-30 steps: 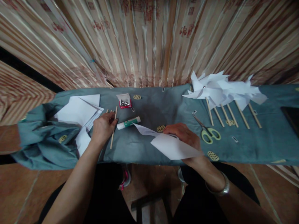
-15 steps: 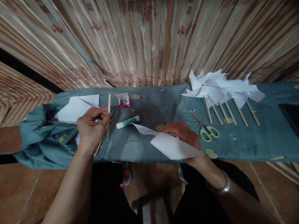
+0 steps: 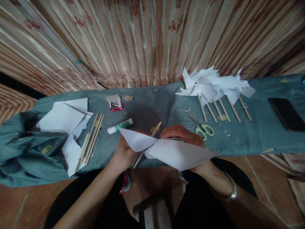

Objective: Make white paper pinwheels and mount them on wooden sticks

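In the head view my right hand (image 3: 182,133) grips a folded white paper pinwheel (image 3: 176,154), its blades spreading over both hands. Behind the paper, my left hand (image 3: 125,154) is closed on a thin wooden stick (image 3: 156,128), which slants across the back of the pinwheel; the paper hides part of those fingers. Whether stick and paper touch, I cannot tell. Just beyond my left hand lies a glue stick (image 3: 120,126). Green-handled scissors (image 3: 204,129) rest close to my right hand.
Finished white pinwheels (image 3: 202,82) on sticks lie at the back right, with a black phone (image 3: 287,114) beyond them. An open red box (image 3: 116,105) holds small metal pins. White paper sheets (image 3: 63,117) and loose wooden sticks (image 3: 91,140) lie at the left on the blue-green cloth (image 3: 147,108).
My left hand has brought the wooden stick rightward from beside the loose sticks to behind the pinwheel. My right hand still holds the pinwheel. The view has shifted slightly.
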Tool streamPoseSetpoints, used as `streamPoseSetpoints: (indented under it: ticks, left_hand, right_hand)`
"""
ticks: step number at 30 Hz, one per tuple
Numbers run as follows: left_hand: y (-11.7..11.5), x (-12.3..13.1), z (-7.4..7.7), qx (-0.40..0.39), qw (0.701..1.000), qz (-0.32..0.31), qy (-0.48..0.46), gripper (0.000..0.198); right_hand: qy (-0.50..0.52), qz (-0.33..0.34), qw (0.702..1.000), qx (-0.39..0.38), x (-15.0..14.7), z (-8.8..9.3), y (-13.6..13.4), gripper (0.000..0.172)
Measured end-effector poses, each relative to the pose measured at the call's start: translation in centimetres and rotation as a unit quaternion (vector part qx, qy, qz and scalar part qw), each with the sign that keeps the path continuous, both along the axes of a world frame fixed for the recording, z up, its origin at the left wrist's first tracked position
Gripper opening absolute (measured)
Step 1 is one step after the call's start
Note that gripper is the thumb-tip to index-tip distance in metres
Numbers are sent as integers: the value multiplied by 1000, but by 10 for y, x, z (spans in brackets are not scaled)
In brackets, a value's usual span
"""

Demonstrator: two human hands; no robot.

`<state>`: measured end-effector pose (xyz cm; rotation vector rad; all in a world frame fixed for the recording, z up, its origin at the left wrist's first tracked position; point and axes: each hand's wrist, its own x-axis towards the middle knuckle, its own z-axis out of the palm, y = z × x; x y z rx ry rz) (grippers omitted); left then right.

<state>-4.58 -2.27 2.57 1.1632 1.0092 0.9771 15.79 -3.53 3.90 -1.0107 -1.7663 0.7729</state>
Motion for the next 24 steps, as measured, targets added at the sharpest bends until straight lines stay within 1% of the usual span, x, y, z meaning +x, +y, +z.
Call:
streamPoseSetpoints:
  ticks: [3, 7, 9, 13, 16, 20, 24]
  left_hand:
    - [-4, 3, -5, -39, 999, -3, -12, 36]
    - [-9, 9, -11, -63, 998, 19, -11, 40]
    - [-9, 12, -12, -72, 997, 19, -9, 39]
    - [-9, 15, -9, -97, 995, 8, 7, 32]
    - [-10, 15, -8, -97, 995, 13, 10, 31]
    - [-10, 16, -8, -87, 996, 13, -9, 33]
    - [-11, 15, -9, -85, 996, 5, 6, 32]
  right_hand:
    - [23, -13, 1000, -1, 3, 1, 0, 20]
    - [40, -23, 999, -10, 7, 1, -1, 24]
    - [48, -20, 998, -26, 8, 1, -2, 25]
    - [50, -20, 997, -54, 11, 1, -2, 25]
    - [53, -22, 997, -55, 12, 2, -3, 24]
    - [43, -26, 997, -64, 12, 3, -3, 27]
    - [36, -32, 996, -78, 12, 3, -3, 28]
